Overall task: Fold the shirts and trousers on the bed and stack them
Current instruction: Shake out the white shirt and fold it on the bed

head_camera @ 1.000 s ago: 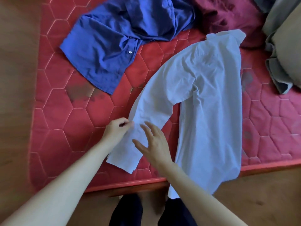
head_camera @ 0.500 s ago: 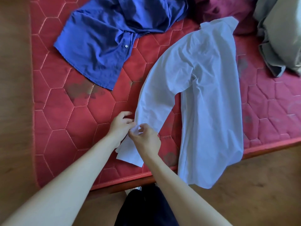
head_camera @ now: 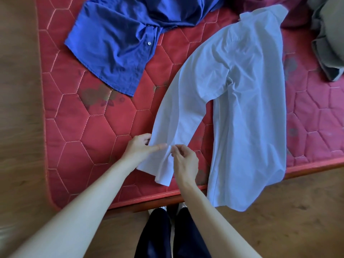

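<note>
The pale white cotton shirt [head_camera: 242, 94] lies spread on the red quilted mattress [head_camera: 96, 131], its hem hanging over the near edge. At its sleeve cuff, the right hand [head_camera: 185, 162] pinches a fold of the cloth, while the left hand [head_camera: 138, 147] lies on the sleeve's edge, forefinger stretched flat. Farther back, a crumpled blue shirt [head_camera: 119, 40] lies toward the far left; maroon cloth [head_camera: 296, 17] and grey-green cloth [head_camera: 329, 43] lie toward the far right corner.

A white shirt [head_camera: 247, 101] lies spread on the red quilted mattress [head_camera: 96, 131], its hem hanging over the near edge. The left hand [head_camera: 141, 148] rests on the sleeve's cuff end while the right hand [head_camera: 185, 162] pinches a fold of it. A blue shirt [head_camera: 119, 43] lies crumpled beyond, with maroon [head_camera: 296, 13] and grey-green [head_camera: 329, 40] garments at the far right.
</note>
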`<move>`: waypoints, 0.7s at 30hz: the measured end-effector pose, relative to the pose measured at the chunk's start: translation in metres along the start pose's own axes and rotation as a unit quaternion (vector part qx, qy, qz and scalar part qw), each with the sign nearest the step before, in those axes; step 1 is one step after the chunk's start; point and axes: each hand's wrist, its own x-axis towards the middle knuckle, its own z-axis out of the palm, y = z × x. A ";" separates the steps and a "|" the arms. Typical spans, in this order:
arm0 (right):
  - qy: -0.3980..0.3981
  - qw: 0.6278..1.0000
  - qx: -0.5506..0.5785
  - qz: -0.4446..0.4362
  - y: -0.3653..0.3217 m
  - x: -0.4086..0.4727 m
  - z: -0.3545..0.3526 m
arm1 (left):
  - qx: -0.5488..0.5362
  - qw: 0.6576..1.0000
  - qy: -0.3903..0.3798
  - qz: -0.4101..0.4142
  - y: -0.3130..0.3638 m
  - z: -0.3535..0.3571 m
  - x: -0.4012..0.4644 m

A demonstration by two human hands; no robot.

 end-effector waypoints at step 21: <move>0.008 0.998 0.001 -0.066 0.011 -0.009 0.005 | -0.057 0.995 0.069 -0.048 -0.017 -0.019 -0.038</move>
